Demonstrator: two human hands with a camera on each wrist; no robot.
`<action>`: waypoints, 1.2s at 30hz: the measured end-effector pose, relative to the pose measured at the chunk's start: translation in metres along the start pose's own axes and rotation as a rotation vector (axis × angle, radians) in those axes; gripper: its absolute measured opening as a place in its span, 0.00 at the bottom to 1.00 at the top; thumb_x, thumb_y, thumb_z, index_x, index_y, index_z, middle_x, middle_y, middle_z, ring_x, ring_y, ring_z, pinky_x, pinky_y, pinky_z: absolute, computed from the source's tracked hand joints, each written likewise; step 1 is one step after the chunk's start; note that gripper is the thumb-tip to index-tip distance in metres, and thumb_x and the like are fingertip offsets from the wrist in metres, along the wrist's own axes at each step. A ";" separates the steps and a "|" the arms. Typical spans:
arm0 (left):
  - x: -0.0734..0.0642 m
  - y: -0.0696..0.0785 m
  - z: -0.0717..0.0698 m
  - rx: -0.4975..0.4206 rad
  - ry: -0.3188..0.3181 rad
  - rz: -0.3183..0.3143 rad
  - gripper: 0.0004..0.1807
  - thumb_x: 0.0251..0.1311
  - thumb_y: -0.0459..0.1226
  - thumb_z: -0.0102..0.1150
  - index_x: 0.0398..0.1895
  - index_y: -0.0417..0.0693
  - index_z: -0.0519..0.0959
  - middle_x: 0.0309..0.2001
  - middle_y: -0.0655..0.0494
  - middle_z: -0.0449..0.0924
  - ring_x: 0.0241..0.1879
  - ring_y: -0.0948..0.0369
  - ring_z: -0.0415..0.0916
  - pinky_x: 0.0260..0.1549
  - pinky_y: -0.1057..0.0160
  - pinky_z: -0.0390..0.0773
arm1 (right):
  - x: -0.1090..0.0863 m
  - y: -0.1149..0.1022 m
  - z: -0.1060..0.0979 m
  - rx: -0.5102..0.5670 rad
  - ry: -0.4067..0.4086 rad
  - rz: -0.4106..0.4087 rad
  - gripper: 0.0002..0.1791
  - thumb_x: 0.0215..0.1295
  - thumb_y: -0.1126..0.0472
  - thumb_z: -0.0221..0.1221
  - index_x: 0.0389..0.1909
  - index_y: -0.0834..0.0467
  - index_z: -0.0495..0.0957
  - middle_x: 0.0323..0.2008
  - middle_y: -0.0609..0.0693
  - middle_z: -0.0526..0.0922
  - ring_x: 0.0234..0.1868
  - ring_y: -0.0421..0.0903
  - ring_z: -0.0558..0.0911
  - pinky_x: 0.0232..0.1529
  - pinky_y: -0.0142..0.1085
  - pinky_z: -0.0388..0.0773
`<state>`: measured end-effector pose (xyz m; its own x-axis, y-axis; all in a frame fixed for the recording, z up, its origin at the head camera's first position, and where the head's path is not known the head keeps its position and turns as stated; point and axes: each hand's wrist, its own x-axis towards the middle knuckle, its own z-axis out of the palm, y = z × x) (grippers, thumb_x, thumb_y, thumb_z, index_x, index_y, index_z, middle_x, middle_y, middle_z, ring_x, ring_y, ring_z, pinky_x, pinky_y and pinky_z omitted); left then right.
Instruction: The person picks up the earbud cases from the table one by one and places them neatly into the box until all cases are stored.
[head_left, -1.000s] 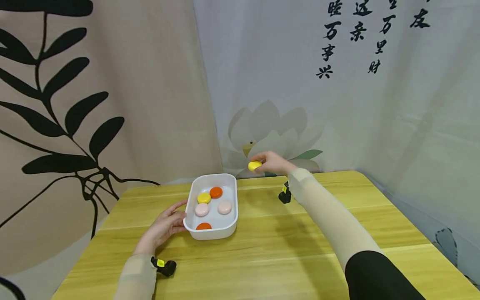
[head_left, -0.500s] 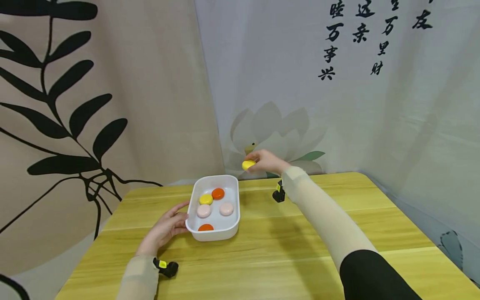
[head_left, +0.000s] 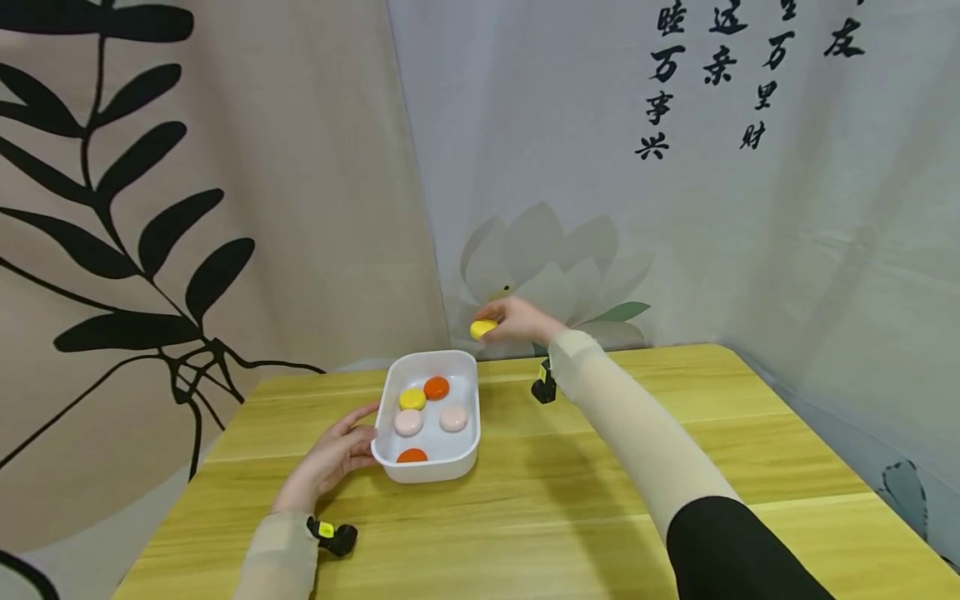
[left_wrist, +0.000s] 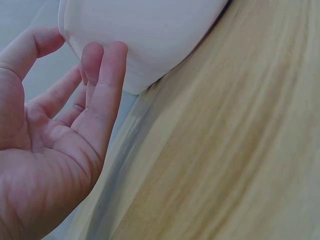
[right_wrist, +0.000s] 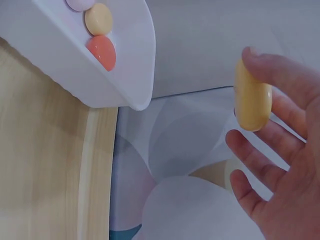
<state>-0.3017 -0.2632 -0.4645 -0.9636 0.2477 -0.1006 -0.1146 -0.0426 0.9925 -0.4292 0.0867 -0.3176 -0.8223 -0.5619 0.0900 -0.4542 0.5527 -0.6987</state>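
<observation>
My right hand (head_left: 522, 320) pinches a thick, smooth yellow disc (head_left: 483, 329) between thumb and fingers. It hangs in the air beyond the table's far edge, up and right of a white rectangular tub (head_left: 467, 467). In the right wrist view the disc (right_wrist: 252, 100) appears edge-on, like a rounded tablet. Inside the tub lie another yellow disc (head_left: 412, 399), two orange discs (head_left: 436, 387) and two pale pink discs (head_left: 452, 418). My left hand (head_left: 333, 458) is at the tub's left side. In the left wrist view its extended fingers (left_wrist: 112, 75) rest against the outer wall.
The tub stands on a wood-grain table (head_left: 570, 500) near its far edge. Behind the table hangs a printed cloth (head_left: 720, 233) with a leafy plant, a lotus and dark characters. Each wrist carries a small black camera (head_left: 337, 537).
My right hand has moved left with the yellow disc, closer to the tub. The left hand stays against the tub, and the discs inside keep their places.
</observation>
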 end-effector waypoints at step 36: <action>0.000 -0.001 -0.002 -0.002 -0.004 0.007 0.36 0.68 0.32 0.52 0.76 0.44 0.49 0.46 0.43 0.80 0.34 0.57 0.80 0.42 0.55 0.82 | 0.036 -0.010 0.078 0.024 -0.045 0.029 0.25 0.57 0.53 0.69 0.56 0.55 0.79 0.55 0.49 0.80 0.56 0.47 0.76 0.58 0.40 0.72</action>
<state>-0.3018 -0.2654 -0.4657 -0.9633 0.2514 -0.0937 -0.1085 -0.0459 0.9930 -0.4276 0.0133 -0.3627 -0.8186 -0.5731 0.0374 -0.4211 0.5547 -0.7176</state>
